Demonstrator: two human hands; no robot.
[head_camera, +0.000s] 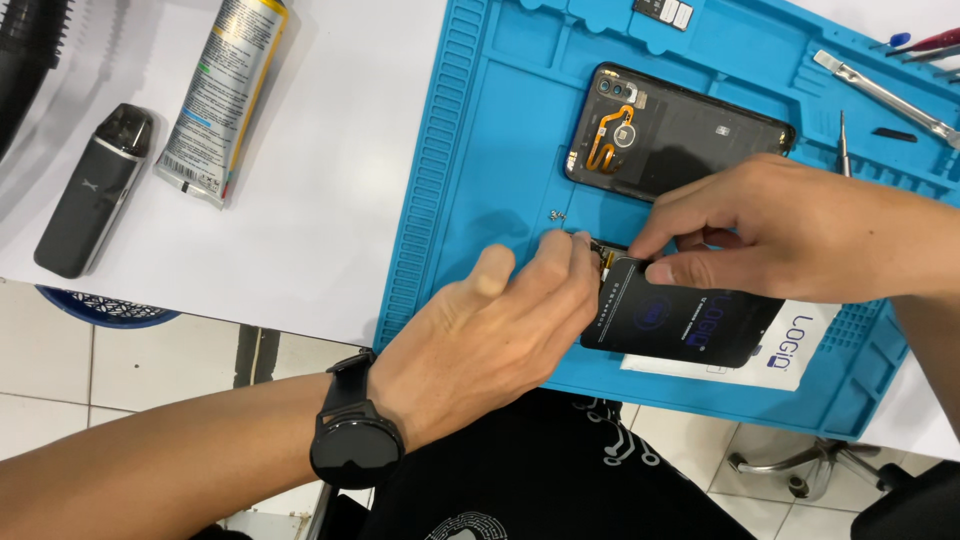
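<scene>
The black phone body (680, 322) lies on the blue repair mat (480, 150), thin, stiff and probably fragile at its exposed flex connector; best held by its edges. The right hand (790, 235), at its 12 o'clock, pinches the top edge. The left hand (490, 335), at 9 o'clock, presses bunched fingertips there. The detached back cover (670, 135) lies further toward 12 o'clock.

Bright even overhead light, soft shadows, sharp.
</scene>
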